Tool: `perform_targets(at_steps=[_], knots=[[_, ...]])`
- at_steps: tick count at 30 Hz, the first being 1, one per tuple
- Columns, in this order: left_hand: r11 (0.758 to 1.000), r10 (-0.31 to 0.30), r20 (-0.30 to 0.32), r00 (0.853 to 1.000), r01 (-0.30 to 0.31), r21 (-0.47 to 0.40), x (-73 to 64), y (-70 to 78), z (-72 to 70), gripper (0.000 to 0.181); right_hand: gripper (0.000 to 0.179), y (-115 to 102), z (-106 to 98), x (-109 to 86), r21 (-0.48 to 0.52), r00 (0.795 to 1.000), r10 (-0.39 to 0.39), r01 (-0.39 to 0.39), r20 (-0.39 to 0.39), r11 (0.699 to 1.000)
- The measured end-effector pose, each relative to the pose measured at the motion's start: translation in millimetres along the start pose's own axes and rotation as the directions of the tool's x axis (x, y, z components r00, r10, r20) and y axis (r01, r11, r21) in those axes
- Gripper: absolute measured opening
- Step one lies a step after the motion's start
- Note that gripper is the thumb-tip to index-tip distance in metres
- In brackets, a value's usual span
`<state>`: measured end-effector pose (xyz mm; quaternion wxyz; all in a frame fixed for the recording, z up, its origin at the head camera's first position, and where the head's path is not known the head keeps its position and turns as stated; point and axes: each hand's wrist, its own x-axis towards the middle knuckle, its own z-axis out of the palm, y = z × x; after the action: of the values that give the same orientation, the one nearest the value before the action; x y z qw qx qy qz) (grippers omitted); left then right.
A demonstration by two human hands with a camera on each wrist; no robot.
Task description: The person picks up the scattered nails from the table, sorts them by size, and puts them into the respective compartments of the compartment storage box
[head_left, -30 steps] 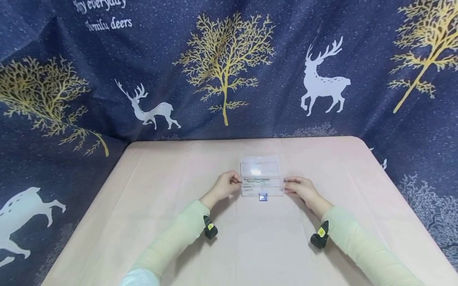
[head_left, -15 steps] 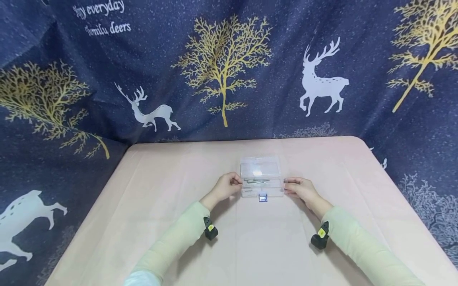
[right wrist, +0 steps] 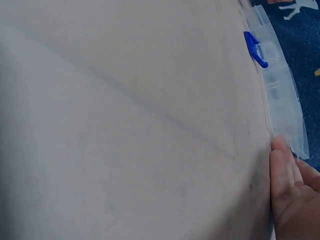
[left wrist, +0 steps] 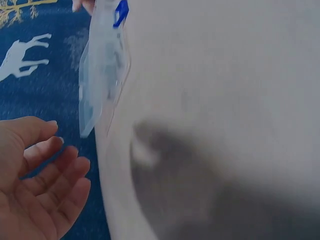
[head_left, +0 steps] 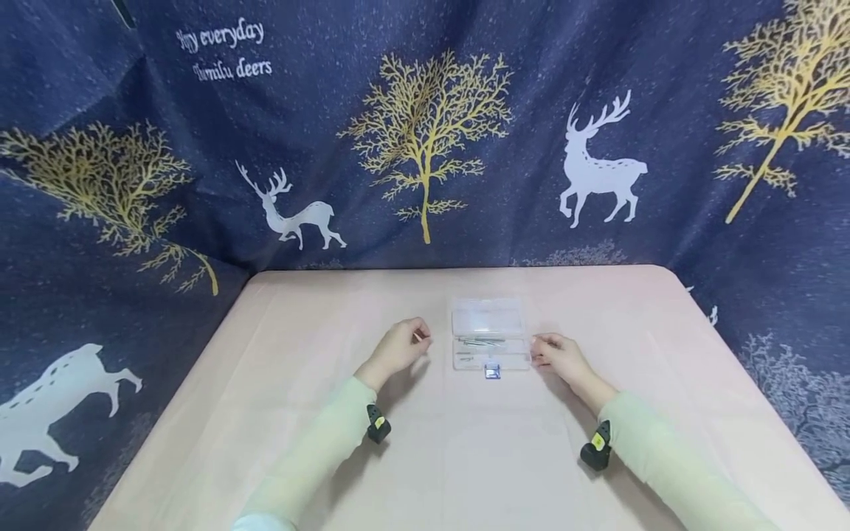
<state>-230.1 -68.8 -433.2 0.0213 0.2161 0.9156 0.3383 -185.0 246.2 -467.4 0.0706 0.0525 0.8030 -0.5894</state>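
A clear plastic compartment box lies on the table with its lid raised toward the back and a blue latch at its front. Thin metal rods lie in the rear compartment, with smaller metal pieces at the front left; their exact kind is too small to tell. My left hand hovers left of the box, apart from it, its fingers loosely bent around nothing. At the box's right end, my right hand touches the side with nearly straight fingers.
The table has a pale pink cover. Behind it and at both sides hangs a dark blue cloth printed with deer and trees. A black wrist camera sits on the left sleeve, another camera on the right.
My left hand has let go of the box's left end and moved off to the left. My right hand stays at the right end. The lid remains raised, and the head view has shifted slightly.
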Motion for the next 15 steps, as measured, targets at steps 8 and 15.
perform_targets(at_steps=[8, 15], knots=[[0.987, -0.016, -0.060, 0.998, 0.026, 0.161, 1.0, -14.2, -21.0, 0.027, 0.049, -12, -15, 3.6, -0.306, 0.974, -0.206, 0.170, -0.091, 0.937], [0.947, 0.000, -0.087, 0.996, 0.028, 0.319, -1.7, -23.5, -31.9, 0.060, 0.059, -32, -15, 4.9, -0.597, 0.894, -0.446, 0.338, -0.038, 0.727]])
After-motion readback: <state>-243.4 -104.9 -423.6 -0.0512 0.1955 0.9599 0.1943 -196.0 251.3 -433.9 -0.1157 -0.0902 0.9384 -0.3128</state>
